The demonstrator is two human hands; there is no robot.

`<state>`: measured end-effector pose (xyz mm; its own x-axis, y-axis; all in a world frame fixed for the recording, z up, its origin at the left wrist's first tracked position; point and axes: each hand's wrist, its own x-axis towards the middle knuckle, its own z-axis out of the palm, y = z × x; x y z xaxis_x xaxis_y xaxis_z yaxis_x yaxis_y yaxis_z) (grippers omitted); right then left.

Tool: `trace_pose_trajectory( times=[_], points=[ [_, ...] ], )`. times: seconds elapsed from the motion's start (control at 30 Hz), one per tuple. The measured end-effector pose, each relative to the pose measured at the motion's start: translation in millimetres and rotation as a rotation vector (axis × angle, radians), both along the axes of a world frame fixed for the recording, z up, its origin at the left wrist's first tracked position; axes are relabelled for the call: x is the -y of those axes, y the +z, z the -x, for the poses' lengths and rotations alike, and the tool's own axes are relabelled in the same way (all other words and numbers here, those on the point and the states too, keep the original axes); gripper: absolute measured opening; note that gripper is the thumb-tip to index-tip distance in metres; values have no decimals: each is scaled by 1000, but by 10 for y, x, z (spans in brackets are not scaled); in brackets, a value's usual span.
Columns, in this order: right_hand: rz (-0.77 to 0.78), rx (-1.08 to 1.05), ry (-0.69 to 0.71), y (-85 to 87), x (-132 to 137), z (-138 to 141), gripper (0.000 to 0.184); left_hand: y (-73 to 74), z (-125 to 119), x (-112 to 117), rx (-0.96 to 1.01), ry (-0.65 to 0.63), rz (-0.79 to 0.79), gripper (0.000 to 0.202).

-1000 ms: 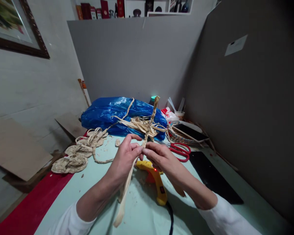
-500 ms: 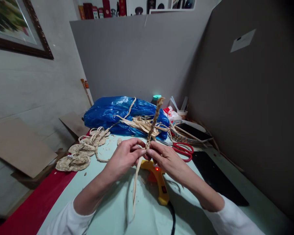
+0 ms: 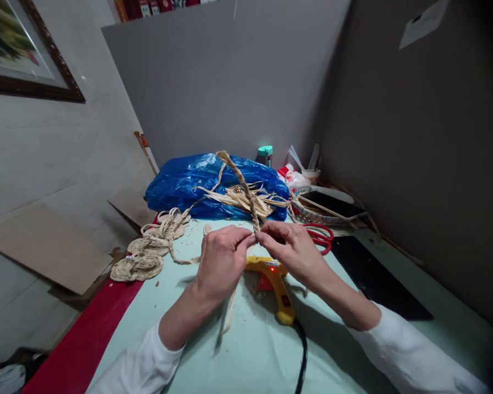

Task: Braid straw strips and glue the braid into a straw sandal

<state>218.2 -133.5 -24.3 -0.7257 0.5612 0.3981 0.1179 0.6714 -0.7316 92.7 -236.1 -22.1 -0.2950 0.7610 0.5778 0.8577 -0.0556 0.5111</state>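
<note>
Head view: your left hand (image 3: 224, 256) and right hand (image 3: 293, 249) both pinch the lower end of the braid (image 3: 247, 190), which rises between them before the blue bag (image 3: 176, 186). That length is plaited; the loose strip (image 3: 229, 316) below hangs unplaited, so the plaiting seems only partly done. Coiled pieces (image 3: 142, 266) at left look already formed.

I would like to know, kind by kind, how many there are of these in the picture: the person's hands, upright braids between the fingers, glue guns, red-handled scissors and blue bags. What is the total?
Hands, left hand and right hand: 2
Upright braid: 1
Yellow glue gun: 1
Red-handled scissors: 1
Blue bag: 1
Total: 6
</note>
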Motion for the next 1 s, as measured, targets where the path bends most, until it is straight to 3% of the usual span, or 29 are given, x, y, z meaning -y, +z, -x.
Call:
trace_pose_trajectory(
  times=[0.23,0.43,0.73,0.87,1.0],
  points=[
    [-10,-92,-55,-13,79,25,25,-41,-77,-8,-195,77,-94,19],
    [124,-194,-159,-93,94,77,24,-234,-211,-69,-533,233,-203,18],
    [265,-265,-139,-124,50,72,25,-394,-286,-127,-638,240,-202,29],
    [304,-293,-129,-182,-35,99,22,-361,-319,-113,-711,218,-93,33],
    [351,-299,-102,-188,-87,97,26,-191,-288,-64,-601,149,-75,28]
  ],
)
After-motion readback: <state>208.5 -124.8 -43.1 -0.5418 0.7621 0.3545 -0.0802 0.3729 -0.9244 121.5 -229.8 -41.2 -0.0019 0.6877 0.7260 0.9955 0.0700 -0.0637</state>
